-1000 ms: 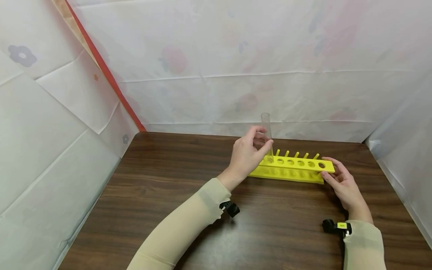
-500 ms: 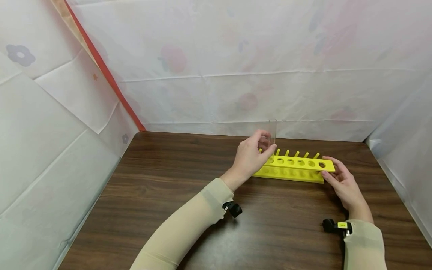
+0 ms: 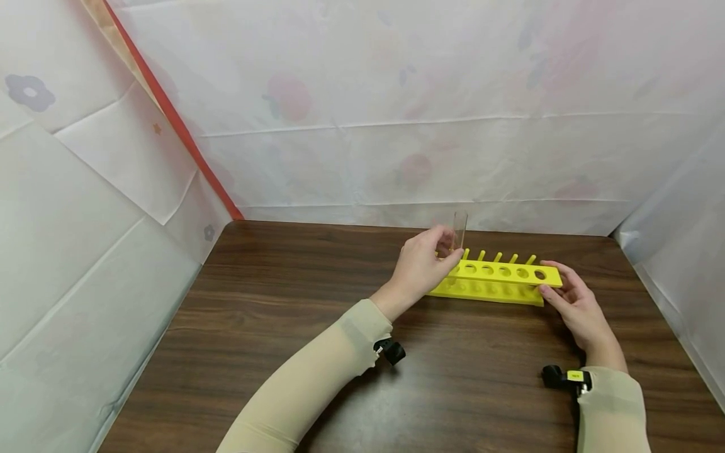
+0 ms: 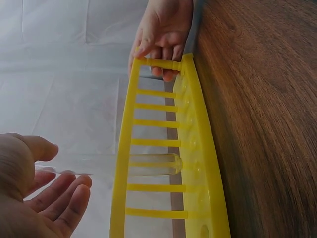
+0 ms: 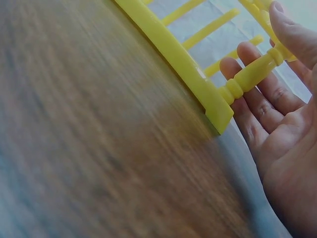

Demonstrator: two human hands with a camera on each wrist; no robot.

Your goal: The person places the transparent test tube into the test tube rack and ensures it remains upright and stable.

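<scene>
The tube [image 3: 459, 228] has sunk into the rack [image 3: 498, 280], now seated; the left hand [image 3: 421, 267] loosens, and the right hand [image 3: 572, 302] grasps the rack's end.

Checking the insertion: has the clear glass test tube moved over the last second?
Yes. The clear glass test tube has dropped lower into the yellow plastic rack and shifted slightly right.

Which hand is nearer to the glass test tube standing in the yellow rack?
Left. The left hand is right beside the test tube, its fingers about the upper part; the right hand holds the rack at its far end.
</scene>
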